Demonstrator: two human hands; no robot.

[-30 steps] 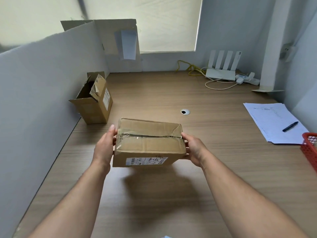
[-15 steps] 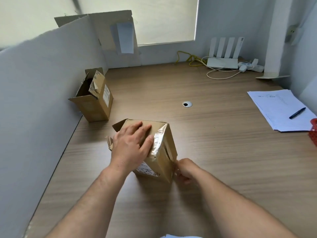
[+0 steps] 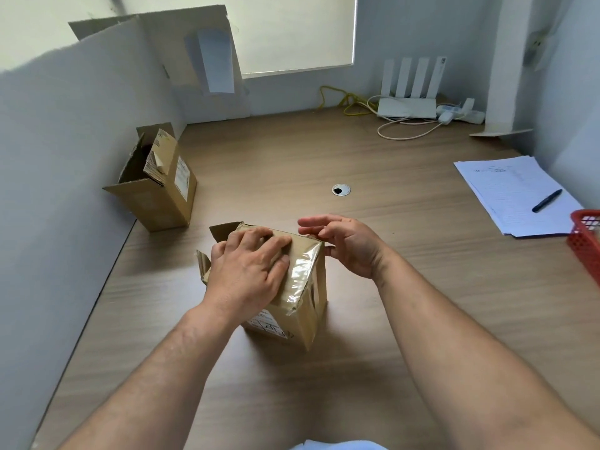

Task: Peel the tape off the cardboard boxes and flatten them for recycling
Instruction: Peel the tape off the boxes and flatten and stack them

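The wide wood-grain table [image 3: 389, 287] fills most of the view, with a grey partition wall [image 3: 65, 190] along its left edge. Against that wall stands a brown cardboard box with its top flaps open [image 3: 159, 196], well apart from the work. A stack of white printed papers [image 3: 506, 196] lies at the far right, and a red plastic mesh basket [image 3: 586, 238] shows at the frame's edge beside it.

The task's thing, a smaller brown cardboard box with a shipping label [image 3: 305, 323], sits on the table straight ahead of the person, between both forearms. The left hand [image 3: 250, 271] lies flat on its top with fingers straight and spread, pressing down; its grip closes on nothing. The right hand [image 3: 349, 246] hovers at the box's far right top corner with fingers loosely curved and apart, a wide grip with nothing in it (whether the thumb touches the cardboard I cannot tell).

A glossy strip of clear packing tape [image 3: 300, 277] runs near-to-far along the top's right edge and folds down over the right face. It lies just right of the left fingertips and just left of and below the right palm, so the right hand is nearer to it. The next move probably calls for that hand to pinch a tape end at the far corner and pull along the strip while the left steadies the box. A black pen [image 3: 547, 200] rests on the papers.
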